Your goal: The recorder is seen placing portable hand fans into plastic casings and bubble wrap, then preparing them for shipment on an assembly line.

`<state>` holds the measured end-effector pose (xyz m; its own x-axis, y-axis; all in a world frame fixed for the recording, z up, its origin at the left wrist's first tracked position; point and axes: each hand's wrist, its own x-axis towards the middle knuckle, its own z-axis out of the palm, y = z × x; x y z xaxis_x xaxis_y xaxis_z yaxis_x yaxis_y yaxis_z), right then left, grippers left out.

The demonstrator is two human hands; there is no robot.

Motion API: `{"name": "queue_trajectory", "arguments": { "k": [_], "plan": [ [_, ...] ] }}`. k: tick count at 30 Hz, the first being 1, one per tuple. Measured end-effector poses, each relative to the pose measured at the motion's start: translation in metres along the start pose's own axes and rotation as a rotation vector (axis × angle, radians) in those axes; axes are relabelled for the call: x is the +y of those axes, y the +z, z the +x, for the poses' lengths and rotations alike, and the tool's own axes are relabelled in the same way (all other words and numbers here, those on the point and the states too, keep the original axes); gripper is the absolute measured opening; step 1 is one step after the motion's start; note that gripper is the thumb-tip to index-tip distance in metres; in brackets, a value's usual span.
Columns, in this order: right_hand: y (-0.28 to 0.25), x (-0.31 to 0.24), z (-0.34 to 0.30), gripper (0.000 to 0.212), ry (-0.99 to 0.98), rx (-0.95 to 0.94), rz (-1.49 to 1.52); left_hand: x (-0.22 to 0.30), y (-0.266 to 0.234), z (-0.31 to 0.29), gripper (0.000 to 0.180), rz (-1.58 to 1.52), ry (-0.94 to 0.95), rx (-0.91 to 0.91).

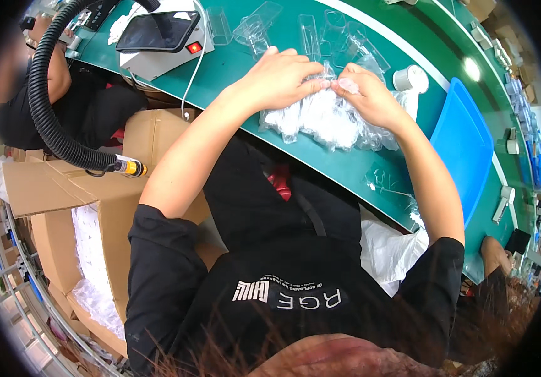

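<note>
Both hands, left hand (277, 78) and right hand (371, 94), pinch shut on a clear plastic bag (330, 116) lying on the green counter (245, 63); it looks light, limp and slippery, best gripped at its edge.

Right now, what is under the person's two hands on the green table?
A heap of clear plastic bags lies under the left hand and right hand, on the green table. Their contents are not discernible.
</note>
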<state>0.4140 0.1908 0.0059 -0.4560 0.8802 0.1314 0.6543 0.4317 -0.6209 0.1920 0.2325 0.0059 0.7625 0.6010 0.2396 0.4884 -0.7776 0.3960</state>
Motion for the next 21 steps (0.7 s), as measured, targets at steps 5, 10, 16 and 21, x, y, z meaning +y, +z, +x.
{"name": "queue_trajectory", "arguments": {
  "k": [5,10,16,21],
  "plan": [
    [-0.014,-0.016,0.003,0.035,0.175,0.012,0.09,-0.001,-0.004,0.009,0.027,-0.091,0.035,-0.082],
    [-0.021,-0.019,0.0,0.039,-0.097,0.247,-0.12,0.012,-0.016,0.016,0.023,-0.066,0.051,0.048],
    [-0.025,-0.034,0.0,0.036,-0.309,0.339,-0.472,0.017,-0.017,0.018,0.019,0.205,0.158,0.233],
    [-0.031,-0.035,0.004,0.037,-0.159,0.275,-0.494,0.018,-0.021,0.019,0.015,0.221,0.216,0.303]
  ]
}}
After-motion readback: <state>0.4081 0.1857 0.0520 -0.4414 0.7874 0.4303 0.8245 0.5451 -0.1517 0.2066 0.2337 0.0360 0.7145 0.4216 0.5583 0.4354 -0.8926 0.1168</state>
